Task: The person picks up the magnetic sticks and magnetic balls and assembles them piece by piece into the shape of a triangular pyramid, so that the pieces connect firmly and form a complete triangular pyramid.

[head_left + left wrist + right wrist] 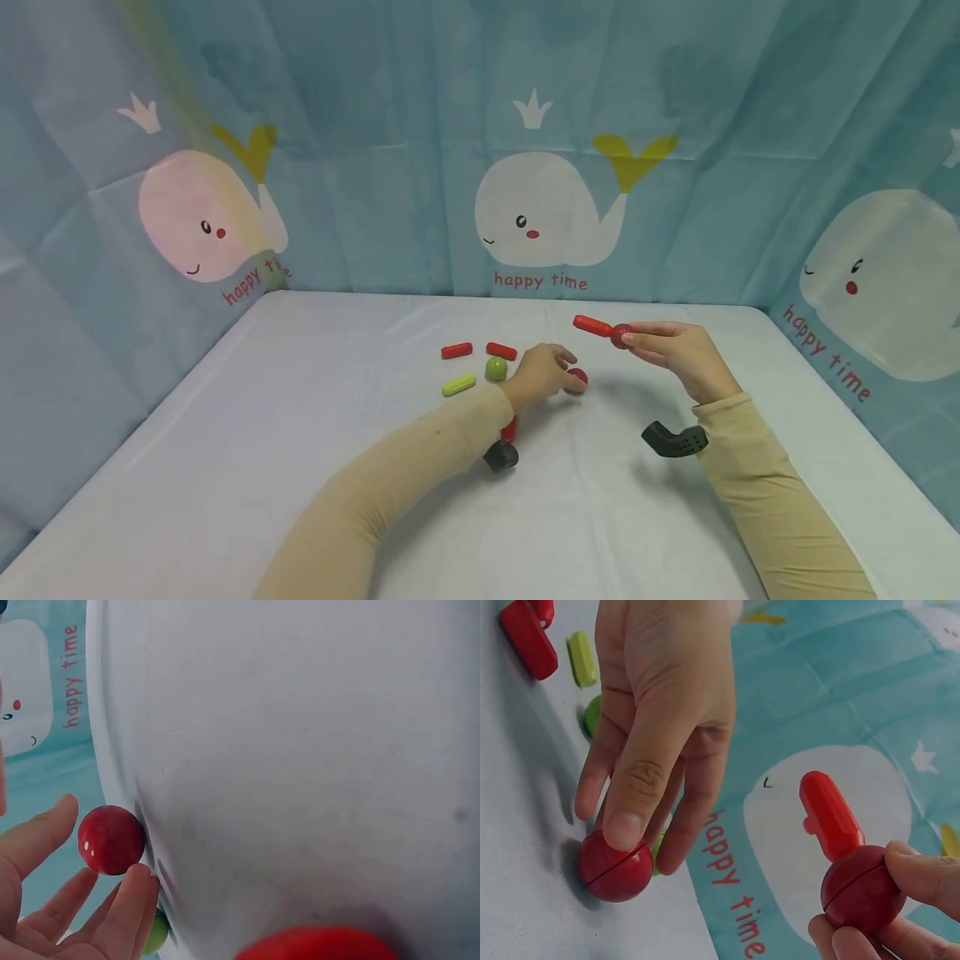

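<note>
My right hand is raised above the table, pinching a red ball between thumb and fingers. A red faceted stick is joined to that ball and points away from the hand. Lower down, my left hand reaches over a second red ball that rests on the table. Its thumb and fingers are spread around this ball; the left wrist view shows a gap between thumb and ball. Beside the left wrist lie a green ball and a yellow-green stick.
Two red sticks, one at the left and one nearer the hand, lie behind the green ball. Another red stick is partly hidden by the left forearm. The white-covered table meets a blue whale-print curtain at the back.
</note>
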`<state>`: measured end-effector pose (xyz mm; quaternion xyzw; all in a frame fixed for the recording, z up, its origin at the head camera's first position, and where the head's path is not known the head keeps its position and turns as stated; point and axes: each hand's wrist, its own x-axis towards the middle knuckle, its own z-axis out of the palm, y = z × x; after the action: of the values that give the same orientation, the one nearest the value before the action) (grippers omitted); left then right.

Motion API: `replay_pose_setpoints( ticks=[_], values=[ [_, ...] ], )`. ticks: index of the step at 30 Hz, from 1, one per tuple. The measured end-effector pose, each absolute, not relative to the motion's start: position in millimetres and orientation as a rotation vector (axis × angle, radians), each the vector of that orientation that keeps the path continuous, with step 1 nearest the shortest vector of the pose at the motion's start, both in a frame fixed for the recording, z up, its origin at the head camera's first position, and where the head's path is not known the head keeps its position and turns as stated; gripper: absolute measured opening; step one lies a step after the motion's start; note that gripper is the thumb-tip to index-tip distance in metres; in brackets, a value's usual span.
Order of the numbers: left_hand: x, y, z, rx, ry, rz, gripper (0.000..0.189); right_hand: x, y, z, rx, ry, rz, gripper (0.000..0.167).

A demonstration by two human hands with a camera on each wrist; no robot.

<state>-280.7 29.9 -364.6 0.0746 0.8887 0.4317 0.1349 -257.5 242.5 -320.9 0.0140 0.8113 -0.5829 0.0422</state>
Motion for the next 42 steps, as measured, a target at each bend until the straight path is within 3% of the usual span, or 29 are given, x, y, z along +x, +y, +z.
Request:
replay_pose_setpoints(
  ticks=[12,19,42],
  values=[
    [-284,34,-363,0.250,2.584,1.223,0.023,-257,242,-321,0.045,2.500,-1.773,0.065],
    [-279,20,-361,0.303,2.554,1.154,0.024,-258,236,-325,0.005,2.485,-1.775,0.060],
    [-271,-66,-347,0.138,2.452,1.322,0.025,-260,216,-345,-0.075,2.409,-1.695,0.053]
  ],
)
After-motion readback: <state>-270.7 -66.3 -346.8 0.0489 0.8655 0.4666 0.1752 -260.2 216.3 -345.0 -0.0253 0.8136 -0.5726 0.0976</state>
